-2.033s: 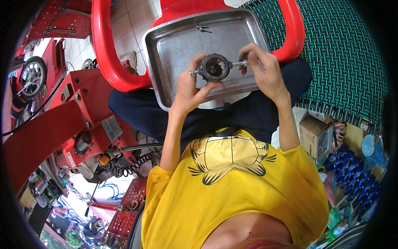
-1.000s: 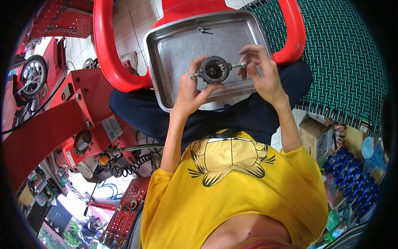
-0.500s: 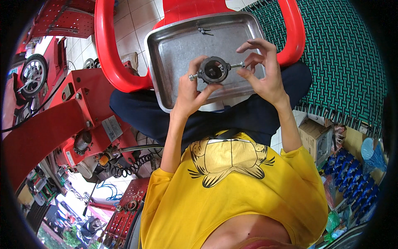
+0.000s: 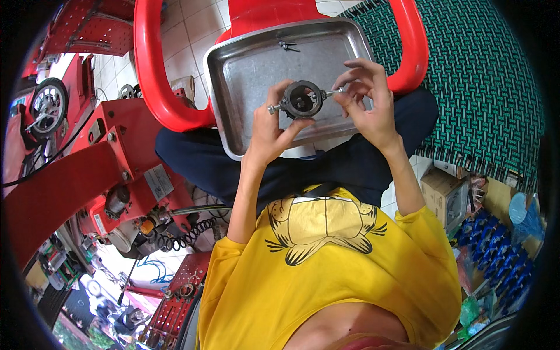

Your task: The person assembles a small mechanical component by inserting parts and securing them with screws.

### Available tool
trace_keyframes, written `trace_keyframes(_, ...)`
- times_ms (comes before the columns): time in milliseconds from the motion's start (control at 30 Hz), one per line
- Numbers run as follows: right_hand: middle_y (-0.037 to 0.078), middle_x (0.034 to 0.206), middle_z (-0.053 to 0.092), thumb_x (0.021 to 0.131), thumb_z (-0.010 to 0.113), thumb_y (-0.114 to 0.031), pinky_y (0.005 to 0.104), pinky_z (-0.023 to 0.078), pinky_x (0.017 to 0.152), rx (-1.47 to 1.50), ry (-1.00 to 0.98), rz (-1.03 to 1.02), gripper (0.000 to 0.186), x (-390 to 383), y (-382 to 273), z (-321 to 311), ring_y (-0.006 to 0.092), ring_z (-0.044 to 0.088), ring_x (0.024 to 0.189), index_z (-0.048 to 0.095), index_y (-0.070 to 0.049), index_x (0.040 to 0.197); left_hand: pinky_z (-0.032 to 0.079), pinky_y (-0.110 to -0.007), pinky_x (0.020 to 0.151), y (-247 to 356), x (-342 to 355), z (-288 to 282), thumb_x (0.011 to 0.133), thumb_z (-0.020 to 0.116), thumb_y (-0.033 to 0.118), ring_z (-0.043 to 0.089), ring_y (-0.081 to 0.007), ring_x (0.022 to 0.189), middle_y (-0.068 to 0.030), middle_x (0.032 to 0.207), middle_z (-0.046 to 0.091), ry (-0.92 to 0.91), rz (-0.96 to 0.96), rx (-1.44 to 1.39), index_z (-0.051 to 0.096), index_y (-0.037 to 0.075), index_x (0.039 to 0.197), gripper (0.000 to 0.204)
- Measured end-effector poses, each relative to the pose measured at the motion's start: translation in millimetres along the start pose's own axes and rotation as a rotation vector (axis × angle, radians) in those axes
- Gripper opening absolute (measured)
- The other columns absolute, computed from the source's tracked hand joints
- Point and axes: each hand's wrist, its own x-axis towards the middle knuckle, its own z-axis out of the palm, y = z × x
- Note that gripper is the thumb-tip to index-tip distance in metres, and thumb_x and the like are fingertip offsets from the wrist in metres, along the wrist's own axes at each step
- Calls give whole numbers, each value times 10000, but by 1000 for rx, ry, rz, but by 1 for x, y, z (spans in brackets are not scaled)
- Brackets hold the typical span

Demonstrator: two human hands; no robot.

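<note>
"Looking down from the head camera, what have you got?"

"A dark, round metal ring (image 4: 318, 104), at upper centre of the frame, held over the near part of a steel tray (image 4: 251, 65). A long bolt (image 4: 332, 92) sticks out at its right side, and a metal nut (image 4: 273, 109) shows at its left."

"And your left hand?"

"My left hand (image 4: 270, 125) is closed on the ring from the left, thumb along its lower edge, fingers round its left side."

"The right?"

"My right hand (image 4: 371, 108) is at the bolt's outer end, fingers loosely curled, thumb right beside the tip. Whether I'm pinching it, I can't tell."

"Anything else in the tray?"

"Some small dark screws (image 4: 288, 46), lying near the far edge, at top centre."

"Around it?"

"A red plastic chair (image 4: 147, 64), its arms on either side of the tray, and a green woven mat (image 4: 472, 81) at upper right."
</note>
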Motion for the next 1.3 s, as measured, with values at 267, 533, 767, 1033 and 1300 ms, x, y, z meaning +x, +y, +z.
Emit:
trace_keyframes(267, 45, 1051, 719, 917, 770, -116, 215, 411, 510, -68, 2, -73, 513, 0, -3, -5, 86, 656, 656, 490, -57, 1342, 543, -393, 877, 0, 0, 1, 784, 867, 196, 724, -370, 1055, -182, 1090, 735, -6, -1, 1, 483, 39, 1337, 691)
trace_keyframes(533, 41, 1015, 717, 889, 797, -110, 220, 445, 545, -61, 67, -210, 528, -1, 1, 0, 89, 663, 690, 513, -70, 1331, 540, -386, 894, -1, -2, 2, 774, 873, 194, 729, -341, 1052, -172, 1093, 735, 15, -5, -34, 493, 34, 1333, 695)
trace_keyframes(767, 32, 993, 728, 853, 835, -139, 233, 463, 579, -120, -18, -50, 418, 0, -6, -6, 98, 683, 734, 619, -77, 1205, 542, -385, 886, -4, -5, 1, 768, 881, 199, 731, -328, 1035, -161, 1081, 733, 6, -11, -38, 501, 37, 1320, 690)
trace_keyframes(1033, 24, 879, 727, 866, 823, -187, 270, 460, 577, -326, -92, -154, 264, 4, -10, -14, 136, 687, 727, 677, -73, 1055, 541, -379, 887, -1, -3, 1, 771, 883, 217, 732, -332, 1035, -156, 1072, 734, 11, 16, -27, 503, 48, 1319, 688)
trace_keyframes(1300, 78, 818, 707, 916, 758, -154, 315, 479, 582, -189, -40, -94, 205, 0, -15, -2, 210, 683, 683, 652, -50, 1057, 541, -380, 894, -4, -1, 1, 753, 887, 219, 731, -328, 1033, -158, 1076, 734, 18, 17, -38, 505, 45, 1333, 716)
